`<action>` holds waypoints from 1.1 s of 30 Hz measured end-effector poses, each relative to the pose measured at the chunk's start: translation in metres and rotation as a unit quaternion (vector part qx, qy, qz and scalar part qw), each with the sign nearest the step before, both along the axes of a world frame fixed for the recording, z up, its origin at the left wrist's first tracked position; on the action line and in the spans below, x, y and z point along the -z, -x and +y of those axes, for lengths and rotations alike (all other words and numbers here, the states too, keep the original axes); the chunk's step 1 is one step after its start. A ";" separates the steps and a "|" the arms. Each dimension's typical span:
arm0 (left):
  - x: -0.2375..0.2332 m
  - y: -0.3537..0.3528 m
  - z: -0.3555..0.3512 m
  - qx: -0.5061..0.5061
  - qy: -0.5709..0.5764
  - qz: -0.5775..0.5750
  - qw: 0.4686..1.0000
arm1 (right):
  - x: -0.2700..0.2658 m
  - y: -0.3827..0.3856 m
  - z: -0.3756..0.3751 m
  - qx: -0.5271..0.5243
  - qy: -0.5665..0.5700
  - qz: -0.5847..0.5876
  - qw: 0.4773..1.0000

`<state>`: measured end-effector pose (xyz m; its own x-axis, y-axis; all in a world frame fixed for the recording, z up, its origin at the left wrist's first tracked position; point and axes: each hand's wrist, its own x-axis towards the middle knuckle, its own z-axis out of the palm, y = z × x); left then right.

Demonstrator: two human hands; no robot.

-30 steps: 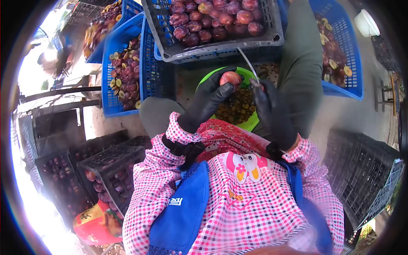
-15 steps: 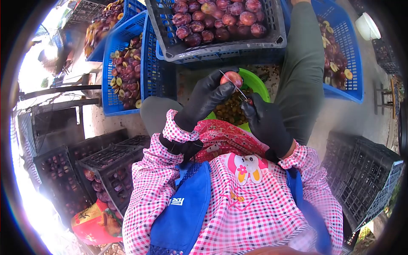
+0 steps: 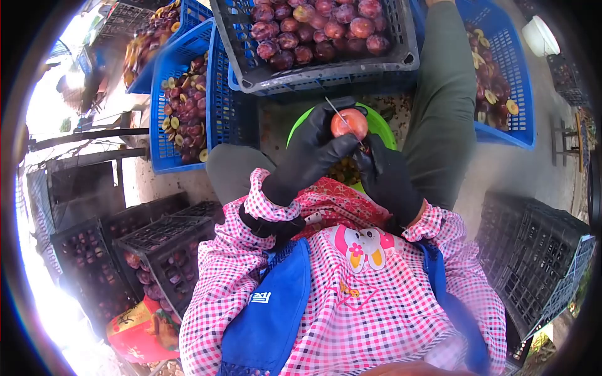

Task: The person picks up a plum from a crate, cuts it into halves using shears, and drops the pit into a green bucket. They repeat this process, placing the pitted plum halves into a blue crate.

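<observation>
Black gloves cover both hands. My left hand (image 3: 316, 141) is closed around a reddish plum (image 3: 349, 124), holding it over a green basin (image 3: 382, 128). In my right hand (image 3: 385, 172) is a small knife (image 3: 334, 108); its thin blade lies against the plum and its tip sticks out beyond the far side. The knife's handle is mostly hidden by the right glove. Inside the basin, below the hands, lie yellowish-brown pieces (image 3: 345, 170) too small to name surely.
A black crate (image 3: 326, 80) of whole plums stands ahead on a blue crate. Blue crates of halved plums stand at left (image 3: 164, 106) and right (image 3: 523, 119). Black crates sit at lower left (image 3: 157, 238) and right (image 3: 533, 263). A white bucket (image 3: 540, 37) is at upper right.
Both hands have come closer together, and the plum has moved slightly right and down. The knife blade has turned steeper, now crossing the plum more fully.
</observation>
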<state>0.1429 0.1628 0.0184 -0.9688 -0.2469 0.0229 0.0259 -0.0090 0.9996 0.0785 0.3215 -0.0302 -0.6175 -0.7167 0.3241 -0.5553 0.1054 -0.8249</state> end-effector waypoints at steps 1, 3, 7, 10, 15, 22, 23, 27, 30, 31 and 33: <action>0.009 -0.001 -0.008 0.001 0.002 0.002 1.000 | -0.001 0.001 -0.002 0.001 0.002 0.002 1.000; 0.039 -0.010 -0.029 0.156 -0.434 -0.071 0.884 | -0.002 -0.001 -0.002 0.016 -0.033 -0.011 0.999; 0.013 -0.008 0.001 -0.012 0.070 -0.033 0.997 | 0.006 -0.004 0.001 -0.004 -0.010 -0.008 1.000; 0.012 -0.005 -0.001 -0.017 -0.037 0.038 0.998 | 0.005 -0.002 -0.003 -0.002 0.010 0.003 1.000; 0.014 -0.010 -0.001 -0.012 0.048 -0.025 0.998 | 0.006 -0.003 -0.001 -0.004 -0.007 -0.001 1.000; 0.027 -0.008 -0.007 0.023 -0.280 -0.065 0.957 | -0.012 -0.003 -0.005 -0.005 -0.014 -0.059 0.998; 0.022 -0.008 -0.006 0.009 -0.134 -0.046 0.990 | -0.015 -0.005 -0.005 -0.016 -0.014 -0.158 0.987; 0.039 -0.003 -0.023 -0.007 0.128 -0.008 0.992 | -0.014 0.002 0.000 -0.065 -0.032 -0.373 0.925; 0.033 -0.014 -0.025 0.028 -0.108 -0.151 0.982 | -0.049 0.015 0.004 0.045 -0.021 -0.157 0.986; 0.032 -0.015 -0.020 0.029 -0.111 -0.152 0.982 | -0.044 0.018 0.002 0.046 -0.024 -0.157 0.986; 0.030 -0.017 -0.006 0.062 -0.167 -0.146 0.973 | -0.031 0.024 -0.005 0.030 -0.044 -0.043 0.998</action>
